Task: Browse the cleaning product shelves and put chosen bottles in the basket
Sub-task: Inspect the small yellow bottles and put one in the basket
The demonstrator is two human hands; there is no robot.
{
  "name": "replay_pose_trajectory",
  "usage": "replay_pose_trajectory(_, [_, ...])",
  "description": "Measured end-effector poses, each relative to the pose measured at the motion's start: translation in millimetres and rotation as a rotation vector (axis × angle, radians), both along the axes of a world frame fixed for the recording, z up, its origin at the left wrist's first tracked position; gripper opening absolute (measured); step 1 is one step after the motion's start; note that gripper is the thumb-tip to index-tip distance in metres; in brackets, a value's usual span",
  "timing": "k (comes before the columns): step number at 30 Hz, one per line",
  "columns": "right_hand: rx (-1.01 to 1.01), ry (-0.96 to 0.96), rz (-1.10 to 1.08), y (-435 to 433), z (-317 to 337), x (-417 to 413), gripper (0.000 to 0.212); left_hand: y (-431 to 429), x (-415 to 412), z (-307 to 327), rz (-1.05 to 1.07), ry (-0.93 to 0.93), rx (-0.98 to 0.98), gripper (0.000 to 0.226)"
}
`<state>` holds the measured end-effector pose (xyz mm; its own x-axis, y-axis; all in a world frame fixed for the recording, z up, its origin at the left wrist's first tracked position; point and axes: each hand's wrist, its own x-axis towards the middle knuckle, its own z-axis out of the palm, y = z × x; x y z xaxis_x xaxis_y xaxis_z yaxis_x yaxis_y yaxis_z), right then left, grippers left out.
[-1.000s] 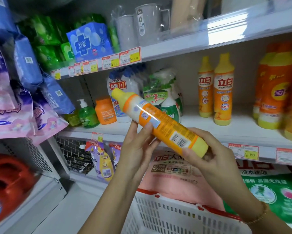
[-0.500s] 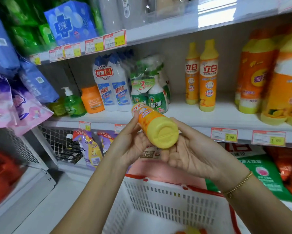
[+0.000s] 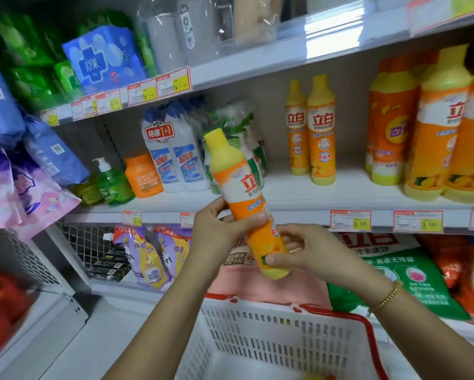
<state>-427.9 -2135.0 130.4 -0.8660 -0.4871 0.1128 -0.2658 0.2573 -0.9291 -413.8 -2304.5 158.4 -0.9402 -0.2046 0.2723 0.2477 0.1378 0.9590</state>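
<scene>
Checking step, I'd say: left hand [image 3: 219, 229] and right hand [image 3: 308, 253] both curl their fingers round the orange bottle [image 3: 240, 185], held near-upright above the basket [image 3: 271, 333]; next, lower it in.

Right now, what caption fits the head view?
Left hand and right hand hold an orange bottle above a white basket.

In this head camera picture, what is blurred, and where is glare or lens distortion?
Head view: the held bottle, the left hand and the right hand are sharp; the red object at lower left is smeared; glare whitens the upper shelf edge, which slants steeply, likely wide-lens distortion.
</scene>
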Motion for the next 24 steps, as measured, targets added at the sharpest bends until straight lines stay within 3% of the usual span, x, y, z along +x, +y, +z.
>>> replay_pose_trajectory(4, [-0.018,0.17,-0.158,17.1,0.0,-8.3,0.043,30.9,-10.5,9.4,0.0,0.186,-0.223,0.058])
replay_pose_trajectory(10, [0.012,0.556,-0.602,67.9,14.3,-36.3,0.048,98.7,-48.8,34.9,-0.081,0.378,-0.272,0.063])
replay_pose_trajectory(13, [0.084,0.589,-0.821,101.5,10.1,-55.2,0.029,132.8,-79.5,47.0,-0.1,0.377,-0.288,0.069])
replay_pose_trajectory(16, [0.301,0.558,-0.988,132.1,-8.6,-67.1,0.02,164.5,-107.6,49.4,-0.114,0.345,-0.258,0.07])
replay_pose_trajectory(19, [0.446,0.525,-1.018,148.1,-24.5,-68.3,0.022,187.6,-132.0,39.9,-0.136,0.304,-0.262,0.07])
replay_pose_trajectory(24, [0.502,0.591,-0.994,145.6,-25.4,-70.2,0.019,214.3,-150.7,23.5,-0.156,0.208,-0.311,0.067])
